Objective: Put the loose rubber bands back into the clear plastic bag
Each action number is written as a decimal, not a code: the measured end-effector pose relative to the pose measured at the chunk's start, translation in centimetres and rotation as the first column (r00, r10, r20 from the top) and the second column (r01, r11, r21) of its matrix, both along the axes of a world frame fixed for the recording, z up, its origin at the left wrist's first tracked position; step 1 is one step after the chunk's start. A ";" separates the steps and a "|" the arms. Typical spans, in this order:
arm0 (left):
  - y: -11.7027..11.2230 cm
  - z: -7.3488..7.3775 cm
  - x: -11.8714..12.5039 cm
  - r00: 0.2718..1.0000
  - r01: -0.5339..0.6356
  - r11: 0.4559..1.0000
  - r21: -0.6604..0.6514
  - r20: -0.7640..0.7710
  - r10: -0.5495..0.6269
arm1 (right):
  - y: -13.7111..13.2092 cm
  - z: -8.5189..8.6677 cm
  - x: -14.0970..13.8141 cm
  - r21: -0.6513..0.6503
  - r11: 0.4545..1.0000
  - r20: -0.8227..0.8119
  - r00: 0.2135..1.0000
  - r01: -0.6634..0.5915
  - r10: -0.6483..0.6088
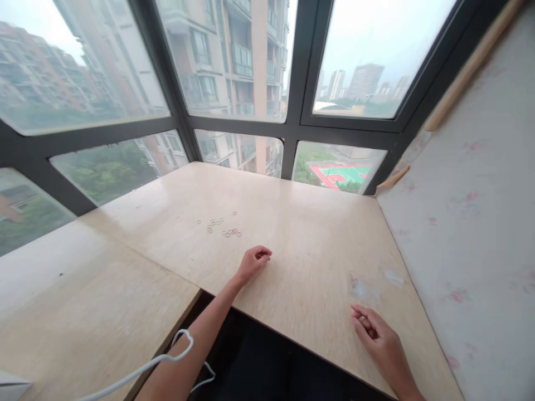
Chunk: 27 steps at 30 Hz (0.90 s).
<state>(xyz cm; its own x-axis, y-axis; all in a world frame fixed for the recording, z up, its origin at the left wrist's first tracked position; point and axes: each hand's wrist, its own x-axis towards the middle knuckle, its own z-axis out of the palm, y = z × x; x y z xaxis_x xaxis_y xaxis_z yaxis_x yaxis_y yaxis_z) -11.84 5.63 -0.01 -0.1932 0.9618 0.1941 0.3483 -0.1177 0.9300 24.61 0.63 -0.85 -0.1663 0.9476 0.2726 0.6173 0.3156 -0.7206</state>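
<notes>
My left hand hovers at or just above the table, thumb and fingertips curled together. Whatever is between them is too small to make out. Beyond it, to its left, lie several small thin rings in a loose scatter, a few of them greenish. Over the table's right side, my right hand has its fingers curled in and the thumb close to the index fingertip. Anything held there is hidden or too tiny to name. A clear plastic bag with small reddish marks or bits at its left end lies just beyond my right hand.
The pale marbled table meets dark-framed windows at the back and a flowered wall on the right. A second clear plastic piece lies near that wall. A white cable crosses by my left forearm. In front is a dark recess.
</notes>
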 end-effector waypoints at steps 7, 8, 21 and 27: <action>1.7 2.1 -8.2 0.934 -0.340 0.940 0.003 -0.111 0.338 | 0.1 -0.1 0.1 0.064 0.998 0.015 1.000 0.010 -0.011; 1.8 2.4 -10.0 0.921 -0.369 0.929 0.002 -0.135 0.366 | 0.1 -0.2 0.2 0.063 0.998 0.017 1.000 0.013 -0.014; 1.1 3.0 -21.7 0.776 -0.382 0.922 -0.066 -0.564 0.282 | 0.7 -2.3 1.6 0.078 0.996 0.115 0.992 -0.053 0.044; 1.8 2.6 -22.2 0.705 -0.312 0.944 -0.108 -0.693 0.154 | 0.1 -1.5 0.8 0.075 0.997 0.110 0.994 -0.022 0.014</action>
<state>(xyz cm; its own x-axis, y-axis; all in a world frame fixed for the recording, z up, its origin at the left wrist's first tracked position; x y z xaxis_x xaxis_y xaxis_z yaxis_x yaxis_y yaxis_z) -34.02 7.43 2.54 -0.3129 0.9348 0.1679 0.8747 0.2147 0.4344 25.38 0.76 -2.31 -0.2160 0.9214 0.3231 0.6846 0.3788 -0.6227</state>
